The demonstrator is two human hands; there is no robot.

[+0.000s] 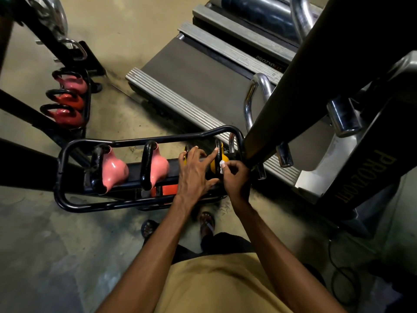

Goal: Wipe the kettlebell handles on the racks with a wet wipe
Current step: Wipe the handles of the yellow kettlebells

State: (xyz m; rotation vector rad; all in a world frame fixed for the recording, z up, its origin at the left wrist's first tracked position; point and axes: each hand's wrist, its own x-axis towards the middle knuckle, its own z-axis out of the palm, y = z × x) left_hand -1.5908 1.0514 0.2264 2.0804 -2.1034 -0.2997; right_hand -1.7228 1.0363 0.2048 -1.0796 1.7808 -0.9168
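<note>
A black tubular rack (61,168) in front of me holds two pink kettlebells (114,170) with black handles and two yellow kettlebells (223,159) at its right end. My right hand (235,177) pinches a small white wet wipe (222,166) against the black handle (218,152) of the rightmost yellow kettlebell. My left hand (194,170) lies spread over the other yellow kettlebell, its index finger touching the top of that same handle.
A second rack (88,96) at the left holds pink and red kettlebells (67,99). A treadmill deck (198,75) lies behind the rack, and a black machine frame (304,71) with chrome pegs rises at the right. My sandalled feet (206,223) stand just below the rack.
</note>
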